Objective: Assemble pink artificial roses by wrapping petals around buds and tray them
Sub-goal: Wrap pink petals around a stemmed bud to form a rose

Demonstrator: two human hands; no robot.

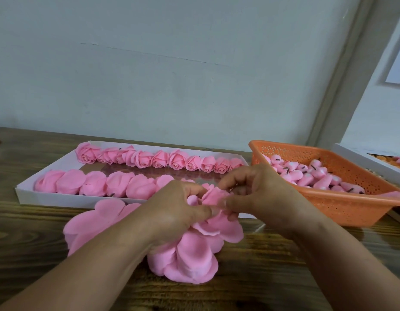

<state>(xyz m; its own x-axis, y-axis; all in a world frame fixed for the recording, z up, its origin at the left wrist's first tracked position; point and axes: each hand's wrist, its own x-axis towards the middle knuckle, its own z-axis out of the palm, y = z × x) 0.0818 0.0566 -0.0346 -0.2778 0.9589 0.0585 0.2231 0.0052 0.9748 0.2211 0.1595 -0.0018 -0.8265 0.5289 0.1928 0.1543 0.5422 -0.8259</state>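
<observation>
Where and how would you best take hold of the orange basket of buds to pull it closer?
Grip the orange basket by its near rim at the left front corner, coming from above and in front with the right hand. Its flared rim stands clear of the table and gives fingers a lip to hook, while the pink buds lie heaped below it, so probably nothing gets crushed. Both hands are busy now.

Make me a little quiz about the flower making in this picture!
1. True or false: the finished roses lie in the white tray.
2. What colour is the basket holding the buds?
3. Both hands, left hand and right hand, grip: A) a bud with petals, B) scissors?

Key: 1 true; 2 orange; 3 A.
</observation>
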